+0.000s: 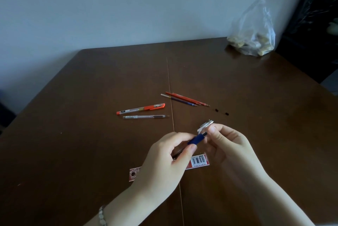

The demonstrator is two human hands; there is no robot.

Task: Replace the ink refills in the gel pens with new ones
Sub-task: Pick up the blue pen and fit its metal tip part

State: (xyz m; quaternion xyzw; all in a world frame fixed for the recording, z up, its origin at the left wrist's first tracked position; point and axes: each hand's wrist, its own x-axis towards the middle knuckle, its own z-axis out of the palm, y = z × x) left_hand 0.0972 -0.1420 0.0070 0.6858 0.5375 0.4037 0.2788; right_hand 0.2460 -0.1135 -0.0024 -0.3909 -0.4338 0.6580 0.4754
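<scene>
i hold the blue pen in my left hand, its grip narrow, thumb and forefinger pinched on the dark blue sleeve near the tip end. my right hand has its grip closed on a clear cap just beyond that tip. the pen's long axis runs from lower left up to the right, its tip pointing straight at my right hand, so the two pieces meet or part along that one slanted line, and the right hand is the nearer one to the tip. whether cap and pen touch i cannot tell. on the worktop farther off lie an orange pen, a clear pen and loose refills, well apart from my hands. a red package lies under my hands.
</scene>
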